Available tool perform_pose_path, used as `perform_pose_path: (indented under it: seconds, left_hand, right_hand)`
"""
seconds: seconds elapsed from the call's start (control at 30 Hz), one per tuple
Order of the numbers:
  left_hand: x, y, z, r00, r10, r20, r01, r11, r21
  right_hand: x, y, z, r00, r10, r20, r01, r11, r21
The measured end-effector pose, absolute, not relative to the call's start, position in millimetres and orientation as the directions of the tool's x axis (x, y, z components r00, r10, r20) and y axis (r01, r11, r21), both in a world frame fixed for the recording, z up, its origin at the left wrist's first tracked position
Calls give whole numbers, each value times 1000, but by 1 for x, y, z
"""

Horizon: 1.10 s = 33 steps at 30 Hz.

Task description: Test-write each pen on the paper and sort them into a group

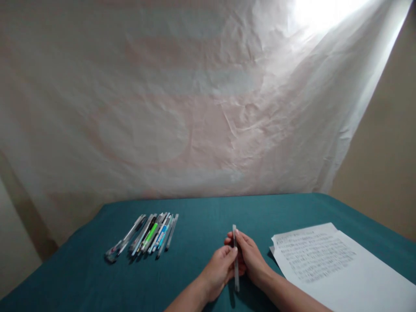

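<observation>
A slim, pale, translucent pen [236, 277] stands nearly upright in the picture, held between both hands above the teal cloth. My left hand [218, 269] grips it around the middle, thumb pressed against its side. Higher up, my right hand [251, 259] closes on the same pen from the right, with the thumb near its upper end. Some fingers of both hands are hidden behind the pen and each other. The pen's lower end hangs free below the fingers.
Several pens [150, 236] lie side by side on the left of the teal-covered table [195, 216], one bright green. Sheets of paper [344, 277], the top one with handwritten lines, lie at the right. A pale sheet [208, 108] hangs behind the table.
</observation>
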<state>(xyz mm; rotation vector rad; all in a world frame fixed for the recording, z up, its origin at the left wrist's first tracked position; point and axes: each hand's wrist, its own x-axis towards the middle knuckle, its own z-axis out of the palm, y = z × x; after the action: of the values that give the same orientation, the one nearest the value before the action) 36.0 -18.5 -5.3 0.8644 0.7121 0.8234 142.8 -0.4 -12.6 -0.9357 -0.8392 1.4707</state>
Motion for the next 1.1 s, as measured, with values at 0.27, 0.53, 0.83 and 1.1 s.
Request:
perform_pose_path:
  seconds: [0.27, 0.53, 0.83, 1.1]
  left_hand:
    - [33, -17, -4, 525, 823, -218, -184, 359, 915]
    - [32, -21, 5, 596, 754, -277, -5, 348, 937]
    - [36, -17, -7, 379, 915, -138, -150, 208, 967]
    - [27, -3, -3, 238, 970, 51, -370, 42, 928]
  right_hand:
    - [158, 20, -18, -78, 960, -267, -777, -227, -587]
    - [157, 19, -20, -252, 932, -261, -774, -355, -524]
    - [172, 24, -16, -386, 905, -180, -725, -418, -547]
    - [160, 6, -3, -502, 850, -160, -520, -444, -730]
